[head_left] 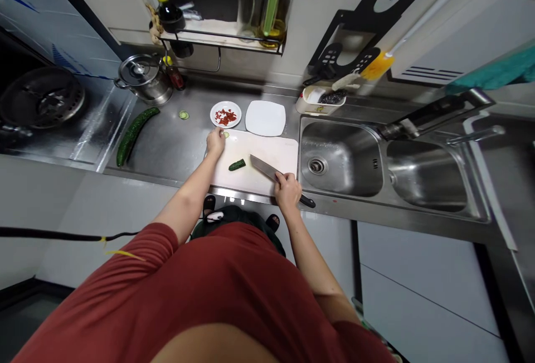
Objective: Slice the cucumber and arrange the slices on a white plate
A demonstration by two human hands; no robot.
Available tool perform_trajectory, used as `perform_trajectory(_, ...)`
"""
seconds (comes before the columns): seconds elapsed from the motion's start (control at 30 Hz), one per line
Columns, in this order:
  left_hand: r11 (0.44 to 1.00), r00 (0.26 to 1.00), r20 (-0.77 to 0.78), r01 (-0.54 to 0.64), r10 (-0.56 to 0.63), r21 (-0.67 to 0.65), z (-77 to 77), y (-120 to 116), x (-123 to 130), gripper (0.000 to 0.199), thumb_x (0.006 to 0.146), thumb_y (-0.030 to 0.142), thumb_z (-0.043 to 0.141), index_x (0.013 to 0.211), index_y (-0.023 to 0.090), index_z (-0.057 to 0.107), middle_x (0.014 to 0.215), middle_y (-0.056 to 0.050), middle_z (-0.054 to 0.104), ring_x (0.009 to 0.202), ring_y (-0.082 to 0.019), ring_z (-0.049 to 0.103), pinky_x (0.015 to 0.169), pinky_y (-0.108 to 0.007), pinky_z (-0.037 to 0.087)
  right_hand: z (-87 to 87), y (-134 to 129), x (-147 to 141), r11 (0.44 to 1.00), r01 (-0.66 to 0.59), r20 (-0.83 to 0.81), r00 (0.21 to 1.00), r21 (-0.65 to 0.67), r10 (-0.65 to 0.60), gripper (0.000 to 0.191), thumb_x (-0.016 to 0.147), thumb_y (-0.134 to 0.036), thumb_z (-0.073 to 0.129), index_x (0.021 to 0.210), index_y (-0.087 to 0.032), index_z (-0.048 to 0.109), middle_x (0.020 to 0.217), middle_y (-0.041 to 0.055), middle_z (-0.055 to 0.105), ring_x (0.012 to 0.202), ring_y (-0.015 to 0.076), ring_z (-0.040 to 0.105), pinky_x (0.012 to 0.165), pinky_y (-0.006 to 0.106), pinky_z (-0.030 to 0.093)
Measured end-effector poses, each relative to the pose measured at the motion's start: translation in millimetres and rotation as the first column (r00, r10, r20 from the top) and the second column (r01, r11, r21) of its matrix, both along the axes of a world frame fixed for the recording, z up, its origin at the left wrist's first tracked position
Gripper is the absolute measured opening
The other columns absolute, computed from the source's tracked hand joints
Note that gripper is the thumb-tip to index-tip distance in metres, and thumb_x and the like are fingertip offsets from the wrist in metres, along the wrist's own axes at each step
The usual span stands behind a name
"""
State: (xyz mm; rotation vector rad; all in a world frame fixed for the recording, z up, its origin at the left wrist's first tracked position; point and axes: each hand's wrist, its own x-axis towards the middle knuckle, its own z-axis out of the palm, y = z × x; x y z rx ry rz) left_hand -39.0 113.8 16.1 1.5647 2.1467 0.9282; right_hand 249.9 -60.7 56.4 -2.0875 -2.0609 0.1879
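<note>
The knife [261, 167] is clamped in the right hand [288, 190]; the left hand [215, 143], fingers curled, is placed beside a slice [226, 135]; its hold cannot be told; the cucumber piece [237, 165] lies on the board [267, 144].

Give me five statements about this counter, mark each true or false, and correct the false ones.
1. The right grip holds the knife. True.
2. The square plate holds red bits. False: the red bits lie on the round plate.
3. The short cucumber lies on the board. True.
4. The knife touches the short cucumber. False: a gap shows between them.
5. The long cucumber lies left of the board. True.
</note>
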Motion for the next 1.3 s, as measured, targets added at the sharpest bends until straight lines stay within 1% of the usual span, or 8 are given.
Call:
perform_trajectory(0.23,0.999,0.999,-0.015,0.040,-0.040,-0.016,5.2,-2,2,0.016,0.078,0.014,0.052,0.084,0.018,0.067,0.089,-0.011,0.065,0.089,-0.025,0.059,0.087,-0.037,0.043,1.2,1,-1,1.000,-0.005,-0.002,1.000,-0.031,0.005,0.037,0.089,-0.020,0.046,0.122,-0.023,0.061,0.101,0.0071,0.052,0.082,0.0181,0.046,0.076,0.029,0.031)
perform_trajectory(0.33,0.999,1.000,0.015,0.004,-0.004,0.033,8.0,-9,3,0.017,0.080,0.017,0.053,0.087,0.018,0.068,0.091,-0.010,0.065,0.090,-0.024,0.059,0.088,-0.036,0.043,2.0,3,-4,0.998,0.009,0.001,1.000,-0.057,-0.009,0.036,0.091,-0.022,0.044,0.124,-0.021,0.059,0.100,0.0075,0.052,0.081,0.0180,0.049,0.074,0.029,0.033)
perform_trajectory(0.47,0.992,0.997,0.068,-0.055,0.047,0.116,12.4,-32,9,0.021,0.084,0.021,0.050,0.096,0.018,0.067,0.095,-0.009,0.065,0.090,-0.022,0.059,0.089,-0.035,0.044,2.5,5,-8,0.996,0.027,-0.026,0.999,-0.080,-0.029,0.035,0.095,-0.026,0.039,0.123,-0.021,0.059,0.100,0.0067,0.053,0.076,0.0160,0.051,0.071,0.027,0.034)
perform_trajectory(0.6,0.988,0.993,0.114,-0.048,0.032,0.147,16.2,-67,19,0.023,0.086,0.024,0.050,0.101,0.017,0.066,0.097,-0.009,0.064,0.087,-0.020,0.059,0.085,-0.033,0.046,4.4,7,-12,0.995,-0.001,-0.070,0.998,-0.101,-0.006,0.035,0.097,-0.027,0.037,0.124,-0.022,0.059,0.102,0.0061,0.053,0.076,0.0152,0.052,0.070,0.026,0.035)
perform_trajectory(0.73,0.988,0.991,0.107,0.063,-0.079,0.144,17.1,-101,29,0.023,0.089,0.028,0.048,0.101,0.018,0.065,0.095,-0.008,0.063,0.084,-0.018,0.059,0.084,-0.032,0.047,7.5,10,-17,0.992,-0.053,-0.156,0.987,-0.116,0.034,0.036,0.097,-0.028,0.034,0.125,-0.020,0.057,0.103,0.0070,0.055,0.083,0.0168,0.054,0.072,0.025,0.037)
perform_trajectory(0.9,0.960,0.969,0.043,0.232,-0.242,0.157,15.1,-125,35,0.021,0.090,0.032,0.050,0.098,0.021,0.066,0.100,-0.008,0.063,0.099,-0.020,0.057,0.091,-0.035,0.045,12.9,16,-26,0.968,-0.210,-0.275,0.947,-0.138,0.166,0.036,0.097,-0.027,0.032,0.119,-0.015,0.056,0.105,0.0089,0.061,0.095,0.0198,0.055,0.078,0.026,0.039)
perform_trajectory(1.1,0.927,0.937,0.014,0.342,-0.348,0.152,13.6,-126,37,0.022,0.090,0.032,0.051,0.101,0.022,0.067,0.103,-0.008,0.062,0.102,-0.021,0.055,0.095,-0.037,0.042,22.8,22,-46,0.941,-0.232,-0.198,0.963,-0.246,0.185,0.028,0.097,-0.027,0.032,0.105,-0.015,0.057,0.099,0.0098,0.065,0.088,0.0200,0.058,0.074,0.026,0.038)
perform_trajectory(1.3,0.897,0.909,-0.005,0.412,-0.416,0.162,9.0,-123,43,0.024,0.090,0.035,0.051,0.102,0.023,0.068,0.103,-0.007,0.062,0.102,-0.019,0.056,0.095,-0.035,0.042,30.9,22,-62,0.910,-0.227,-0.120,0.973,-0.347,0.196,0.024,0.097,-0.024,0.033,0.106,-0.014,0.054,0.095,0.0112,0.067,0.087,0.0214,0.061,0.073,0.027,0.039)
